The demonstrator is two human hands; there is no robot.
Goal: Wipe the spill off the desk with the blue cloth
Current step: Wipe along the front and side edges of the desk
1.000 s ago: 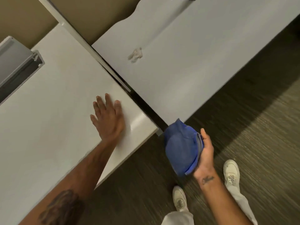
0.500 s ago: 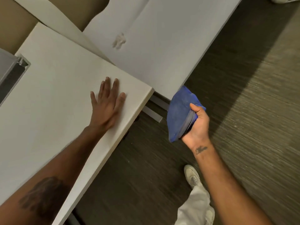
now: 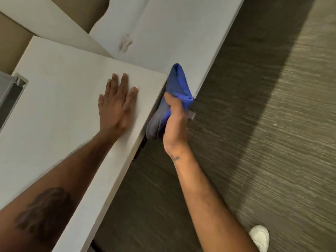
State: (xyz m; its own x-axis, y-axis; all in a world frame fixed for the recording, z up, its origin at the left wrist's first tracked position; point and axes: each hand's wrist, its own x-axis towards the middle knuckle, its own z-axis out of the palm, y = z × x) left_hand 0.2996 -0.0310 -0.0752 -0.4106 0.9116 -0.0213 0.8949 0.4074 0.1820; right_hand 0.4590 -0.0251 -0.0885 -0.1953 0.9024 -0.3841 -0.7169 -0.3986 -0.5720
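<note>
1. The person stands at the corner where two pale desks meet. The left hand (image 3: 117,104) lies flat, fingers spread wide and holding nothing, on the near desk (image 3: 54,99), close to its right edge.

2. The right hand (image 3: 173,120) is closed around a bunched blue cloth (image 3: 179,84). It holds the cloth in the air just off the near desk's right corner, at the near edge of the far desk (image 3: 172,33). The top of the cloth pokes out above the fist; a darker fold hangs below it. I cannot tell whether the cloth touches either desk.

3. The spill (image 3: 125,42) is a small pale smear on the far desk, farther in and to the left of the cloth, well apart from it. It looks untouched.

4. My reading: this is the approach step. The cloth is in hand and wiping has not begun.

5. The next move calls for carrying the cloth up over the far desk's edge, forward and left to the smear, then pressing it flat and sweeping across. A balled cloth may only push the mess around, so opening it out a little would help. The planted left hand looks like a brace for the reach.

6. No containers are in view. A grey metal channel (image 3: 12,91) at the far left edge is open at its end, and I see nothing in it.

7. Dark carpet (image 3: 272,124) lies to the right, with a white shoe (image 3: 259,237) near the bottom.
</note>
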